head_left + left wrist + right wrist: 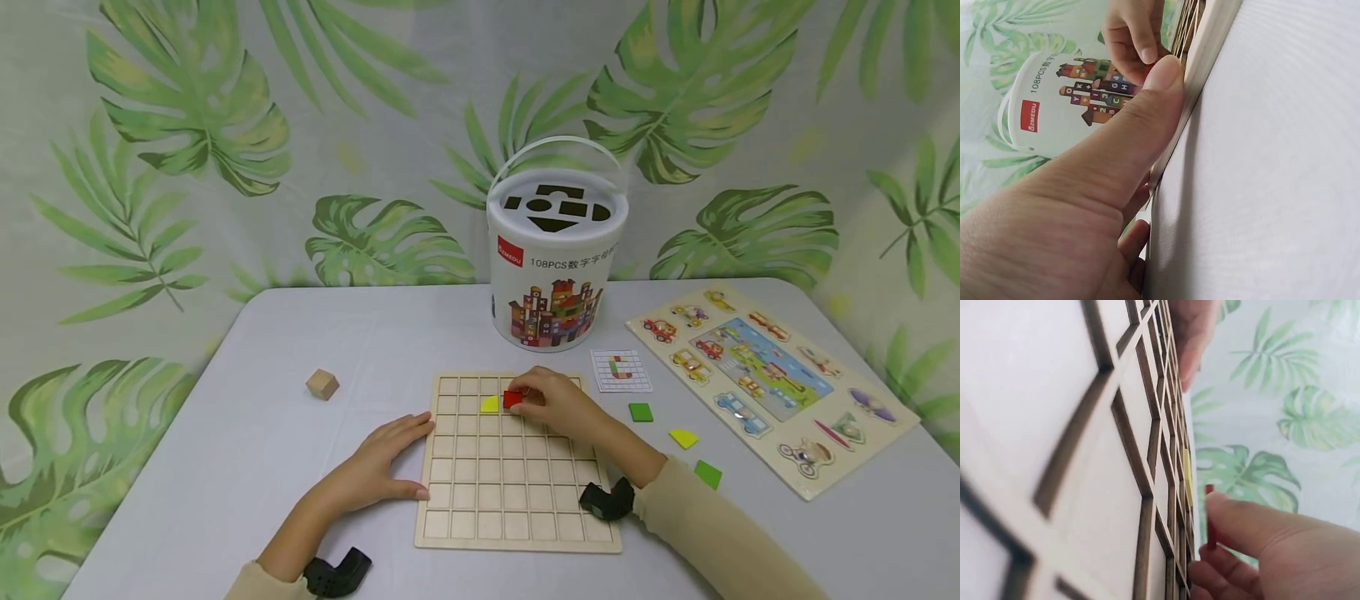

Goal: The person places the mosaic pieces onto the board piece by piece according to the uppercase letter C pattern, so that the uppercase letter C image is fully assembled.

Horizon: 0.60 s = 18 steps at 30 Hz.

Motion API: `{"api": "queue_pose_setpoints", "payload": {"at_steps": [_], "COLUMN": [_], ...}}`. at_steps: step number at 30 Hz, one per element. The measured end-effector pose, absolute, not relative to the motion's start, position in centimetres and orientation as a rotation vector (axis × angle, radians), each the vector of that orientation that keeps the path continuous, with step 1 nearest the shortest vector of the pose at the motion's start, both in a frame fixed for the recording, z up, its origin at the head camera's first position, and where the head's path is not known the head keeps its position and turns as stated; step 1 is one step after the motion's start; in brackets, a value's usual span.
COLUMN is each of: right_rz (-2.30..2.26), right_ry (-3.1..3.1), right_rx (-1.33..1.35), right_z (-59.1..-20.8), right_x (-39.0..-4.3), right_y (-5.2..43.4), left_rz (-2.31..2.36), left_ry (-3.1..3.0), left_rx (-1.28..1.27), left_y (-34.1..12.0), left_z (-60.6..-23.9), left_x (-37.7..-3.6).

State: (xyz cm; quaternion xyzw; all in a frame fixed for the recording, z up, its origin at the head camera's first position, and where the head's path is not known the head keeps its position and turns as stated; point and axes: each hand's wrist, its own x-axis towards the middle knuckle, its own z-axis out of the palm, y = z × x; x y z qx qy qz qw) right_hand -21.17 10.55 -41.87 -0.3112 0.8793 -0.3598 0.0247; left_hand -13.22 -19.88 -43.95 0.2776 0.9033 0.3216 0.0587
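Note:
A wooden grid board [489, 500] lies on the table. My right hand [558, 406] pinches a red square tile [512, 399] between thumb and fingers, over the board's second row from the far side. In the right wrist view this red tile [1211, 519] stands on edge, slightly off the grid. Just left of it, a yellow quarter-round tile [490, 405] sits in a cell. My left hand [378, 462] rests at the board's left edge, thumb and fingers spread and touching its side. The left wrist view has the thumb [1147, 119] against that edge.
Right of the board lie green square tiles [641, 412], a yellow tile [683, 438] and a pattern card [622, 370]. A picture puzzle board [817, 433] is farther right. Behind stands a white bucket [555, 275]. A wooden cube [322, 384] is at the left.

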Motion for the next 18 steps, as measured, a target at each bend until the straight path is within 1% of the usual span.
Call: {"api": "queue_pose_setpoints", "payload": {"at_steps": [12,18], "right_rz": [-1.045,-1.105], "right_ry": [2.727,2.698], "right_rx": [-0.983,-0.981], "right_z": [-42.69,-42.79], "right_x": [-21.38,-21.39], "right_y": [10.67,10.59], "left_rz": [0.987,0.979], "left_ry": [2.728,2.729], "left_rx": [0.831,0.826], "left_y": [-19.9,-19.87], "left_z": [-43.98,-43.9], "left_x": [-13.14,-13.14]}}
